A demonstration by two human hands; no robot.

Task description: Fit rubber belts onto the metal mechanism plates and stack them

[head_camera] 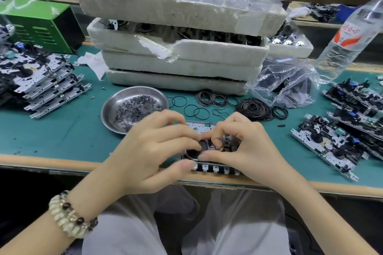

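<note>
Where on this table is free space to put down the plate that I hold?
The widest bare mat lies front left, between the steel dish, the left stack of plates and the table edge. A narrower strip lies between the right hand and the right plates. Farther back, loose belts crowd it.

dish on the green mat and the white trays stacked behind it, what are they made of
Dish: looks like stainless steel, polished, going by its bright, reflective sheen. White trays: probably expanded foam, matt, with a grainy surface and crumbled, torn edges.
</note>
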